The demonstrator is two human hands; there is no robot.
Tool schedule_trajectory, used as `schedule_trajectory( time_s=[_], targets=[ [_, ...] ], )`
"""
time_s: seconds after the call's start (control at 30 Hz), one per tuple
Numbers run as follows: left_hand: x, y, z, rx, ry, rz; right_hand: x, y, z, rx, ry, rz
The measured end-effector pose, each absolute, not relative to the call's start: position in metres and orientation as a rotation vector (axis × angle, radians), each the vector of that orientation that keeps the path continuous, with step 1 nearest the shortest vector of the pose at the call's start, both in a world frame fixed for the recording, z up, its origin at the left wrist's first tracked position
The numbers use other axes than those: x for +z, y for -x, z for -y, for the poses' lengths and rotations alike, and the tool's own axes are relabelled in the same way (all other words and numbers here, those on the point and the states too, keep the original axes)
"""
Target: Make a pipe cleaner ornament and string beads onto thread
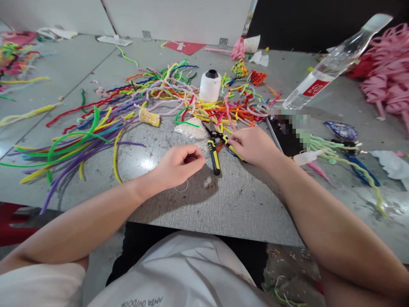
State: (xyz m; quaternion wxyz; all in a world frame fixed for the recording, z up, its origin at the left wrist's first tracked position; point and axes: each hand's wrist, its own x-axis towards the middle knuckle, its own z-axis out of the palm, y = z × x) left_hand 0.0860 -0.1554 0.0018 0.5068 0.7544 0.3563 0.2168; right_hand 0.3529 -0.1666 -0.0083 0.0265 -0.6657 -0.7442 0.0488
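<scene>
My left hand (183,165) is closed above the table, thumb against curled fingers. A thin pale thread (182,186) hangs in a loop just below it and seems to come from its grip. To the right, my right hand (252,144) is pinched shut beside one handle of the yellow-and-black pliers (216,158). What its fingertips hold, if anything, is too small to make out. The pliers lie between both hands with jaws spread, pointing away from me. Behind them sits a clear plastic bag of small white bits (191,128).
Colourful fuzzy craft stems (128,111) spread across the table, with a white thread cone (210,87) among them. A yellow-pink woven piece (149,117) lies at left. Rightward are a phone (284,135), a tilted water bottle (335,64), a small glue bottle (308,157) and pink bundles (390,76).
</scene>
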Motion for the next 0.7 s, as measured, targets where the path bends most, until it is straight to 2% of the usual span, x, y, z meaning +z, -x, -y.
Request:
schedule_trajectory(
  time_s=[0.27, 0.53, 0.7],
  targets=[
    [0.003, -0.084, 0.155, 0.524, -1.800, -0.860, -0.022, -0.353, 0.160, 0.103, 2.054, 2.266],
    [0.005, -0.084, 0.157, 0.527, -1.789, -0.850, -0.043, -0.360, 0.151, 0.350, 1.889, 1.878],
    [0.008, -0.084, 0.158, 0.531, -1.800, -0.850, -0.037, -0.367, 0.151, 0.390, 1.865, 1.897]
  ],
)
